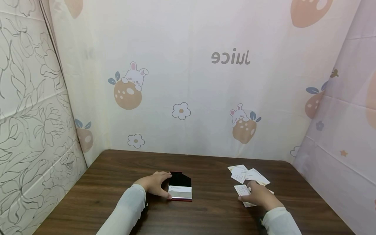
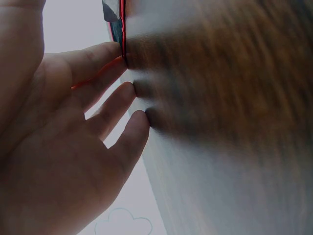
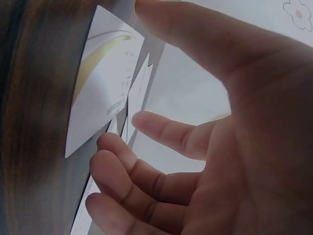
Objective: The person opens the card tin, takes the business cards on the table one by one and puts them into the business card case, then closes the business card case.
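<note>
A card case (image 1: pixel 183 180), black inside with a silvery front and a red rim, lies unfolded on the table with a white card (image 1: pixel 180 189) in it. My left hand (image 1: pixel 154 184) holds the case by its left side, thumb at the near corner and index finger at the far one. In the left wrist view the other fingertips (image 2: pixel 139 117) rest at the tabletop. My right hand (image 1: pixel 261 195) hovers with loosely bent fingers over a white business card (image 3: pixel 105 81) that has a gold curve. Nothing shows between its thumb and fingers.
Several more white cards (image 1: pixel 238 171) lie overlapping just beyond my right hand. The dark wood table (image 1: pixel 205 176) ends at a printed curtain (image 1: pixel 188 81) behind, with patterned cloth (image 1: pixel 343 137) at the right and more cloth (image 1: pixel 35 98) at the left.
</note>
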{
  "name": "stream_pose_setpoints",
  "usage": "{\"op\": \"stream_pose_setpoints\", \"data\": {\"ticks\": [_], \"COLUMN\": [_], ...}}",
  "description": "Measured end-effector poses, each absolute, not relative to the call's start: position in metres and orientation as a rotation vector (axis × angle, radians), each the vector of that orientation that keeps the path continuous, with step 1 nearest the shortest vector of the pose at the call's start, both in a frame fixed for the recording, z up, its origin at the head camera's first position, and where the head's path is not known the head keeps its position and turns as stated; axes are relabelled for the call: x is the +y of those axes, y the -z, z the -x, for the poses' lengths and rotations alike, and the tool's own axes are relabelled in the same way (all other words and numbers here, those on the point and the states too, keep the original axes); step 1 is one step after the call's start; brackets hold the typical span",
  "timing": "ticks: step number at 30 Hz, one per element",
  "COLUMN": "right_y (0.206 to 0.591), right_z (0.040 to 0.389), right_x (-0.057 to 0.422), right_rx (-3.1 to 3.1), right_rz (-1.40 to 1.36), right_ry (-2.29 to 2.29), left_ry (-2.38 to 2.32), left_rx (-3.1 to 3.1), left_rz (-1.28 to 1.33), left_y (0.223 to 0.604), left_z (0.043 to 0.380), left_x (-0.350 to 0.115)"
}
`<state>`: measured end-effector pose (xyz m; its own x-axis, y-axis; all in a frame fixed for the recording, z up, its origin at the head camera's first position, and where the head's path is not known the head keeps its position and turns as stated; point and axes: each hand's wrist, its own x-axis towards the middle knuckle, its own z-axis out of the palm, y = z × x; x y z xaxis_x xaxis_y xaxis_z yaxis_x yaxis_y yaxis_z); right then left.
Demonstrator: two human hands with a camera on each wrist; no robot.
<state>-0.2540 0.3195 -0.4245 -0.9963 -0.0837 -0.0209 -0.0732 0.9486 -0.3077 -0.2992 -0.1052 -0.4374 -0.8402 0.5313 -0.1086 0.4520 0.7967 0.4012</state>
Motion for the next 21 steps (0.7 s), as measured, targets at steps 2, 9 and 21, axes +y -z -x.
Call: {"op": "stream_pose_setpoints", "data": {"ticks": [2, 9, 21], "right_y": [0.426, 0.428, 0.427], "right_z": [0.254, 0.255, 0.256], "right_x": [0.320, 0.326, 0.333], "right_rx": [3.061, 3.072, 3.052], "right_rz": [0.122, 0.168, 0.187], "right_ry": [0.498, 0.526, 0.611], "left_ry": [-0.541, -0.546, -0.526], "left_rx": [2.769, 2.770, 2.775], "left_rz": [-0.762, -0.770, -0.773], "left_y": [0.437, 0.439, 0.438], "left_z": [0.299, 0.300, 0.300], "left_x": [-0.105, -0.105, -0.105]}}
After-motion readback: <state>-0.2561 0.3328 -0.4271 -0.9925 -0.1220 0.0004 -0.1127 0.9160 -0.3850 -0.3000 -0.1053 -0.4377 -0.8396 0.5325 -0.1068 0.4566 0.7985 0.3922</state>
